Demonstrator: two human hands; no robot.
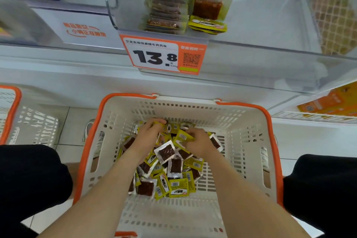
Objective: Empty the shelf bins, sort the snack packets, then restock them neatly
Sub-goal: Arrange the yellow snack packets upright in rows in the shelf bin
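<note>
Both forearms reach forward and down into a white slotted plastic basket (241,121) with an orange rim, which stands on the pale tiled floor (63,121) between the person's black-clad knees (29,170). A loose heap of small yellow foil snack packets (173,181) with clear windows over a dark brown filling lies in the middle of the basket floor.

The left hand (149,134) lies palm down at the far end of the heap. Its fingers (160,122) are curled over and grip a small bunch of the yellow packets. The right hand (200,144) sits just beside it, wrist bent a little inward. Its fingers (190,133) are curled and pinch the edge of one yellow packet that lies on the heap. The two hands are near each other but not touching.

Above the basket, a clear acrylic shelf bin (260,15) holds two neat upright rows of the same kind of packets (168,4) against its front left corner. An orange-and-white price label (154,55) reading 13.8 is fixed to the bin's front edge. A second white basket with an orange rim (16,102) stands on the floor to the left.
</note>
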